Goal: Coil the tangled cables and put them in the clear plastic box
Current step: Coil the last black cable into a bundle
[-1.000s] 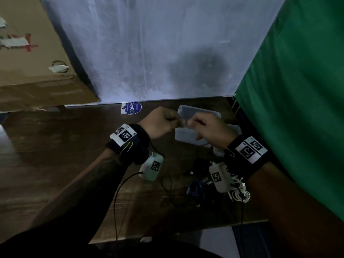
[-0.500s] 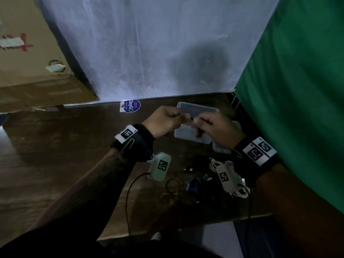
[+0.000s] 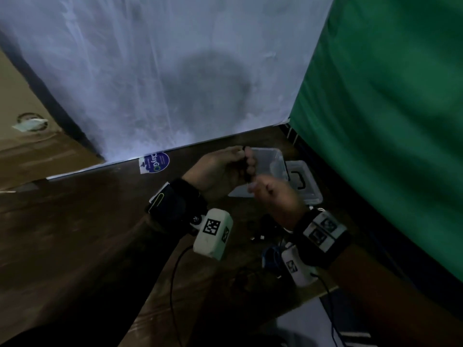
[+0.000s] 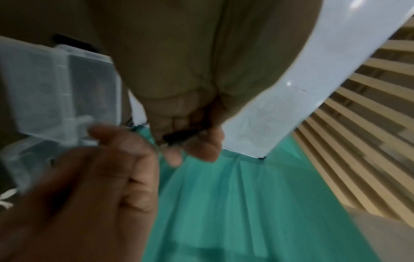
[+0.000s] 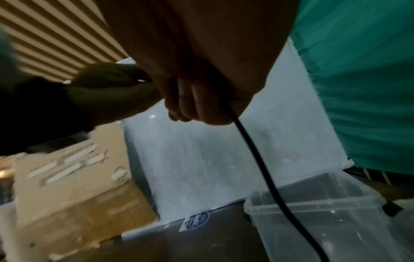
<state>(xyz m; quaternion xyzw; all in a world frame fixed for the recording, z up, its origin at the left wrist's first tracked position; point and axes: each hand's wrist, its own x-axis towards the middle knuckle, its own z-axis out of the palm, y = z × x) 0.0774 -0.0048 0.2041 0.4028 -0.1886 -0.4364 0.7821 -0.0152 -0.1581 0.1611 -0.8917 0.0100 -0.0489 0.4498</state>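
My left hand [image 3: 225, 166] is raised above the table and pinches a thin black cable [image 4: 181, 136] between thumb and curled fingers. My right hand [image 3: 273, 196], just below it, grips the same black cable [image 5: 253, 147], which hangs down from its curled fingers toward the clear plastic box [image 5: 318, 218]. The clear box [image 3: 269, 164] stands open on the brown table behind both hands, with its lid [image 3: 304, 181] lying to the right. A tangle of black, blue and white cables [image 3: 270, 249] lies on the table under my right wrist.
A white backdrop [image 3: 162, 71] rises behind the table and a green cloth [image 3: 388, 121] hangs at the right. A cardboard box [image 3: 27, 136] stands at the far left. A round blue sticker [image 3: 156, 162] lies near the table's [image 3: 75, 234] back edge.
Both hands have risen and shifted right. They held the cable side by side before; now the left hand is above and the right hand has dropped below it.
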